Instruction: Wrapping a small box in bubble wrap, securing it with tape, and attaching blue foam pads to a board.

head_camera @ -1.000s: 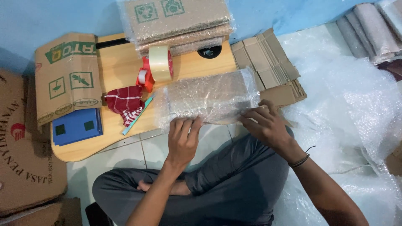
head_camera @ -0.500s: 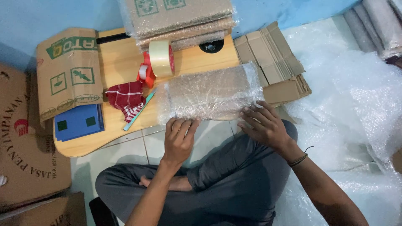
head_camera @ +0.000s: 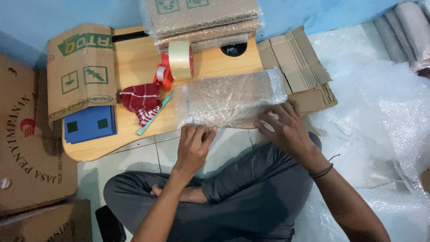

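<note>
Both hands are on the bubble-wrapped parcel [head_camera: 230,99], which lies along the near edge of the wooden counter [head_camera: 134,60] towards its right end. The left hand [head_camera: 193,147] sits at the parcel's near left corner, fingers curled and pinching the wrap's edge — the right hand [head_camera: 286,127] lies spread and flat, pressing the near right end down. Just beyond the parcel, a roll of clear tape [head_camera: 180,59] stands on the counter.

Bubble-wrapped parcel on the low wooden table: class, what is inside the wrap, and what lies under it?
Through the bubble wrap of the parcel, something flat and brown like cardboard shows; its details stay blurred. The wooden table lies under it. Both hands, left and right, cover its near edge.
</note>
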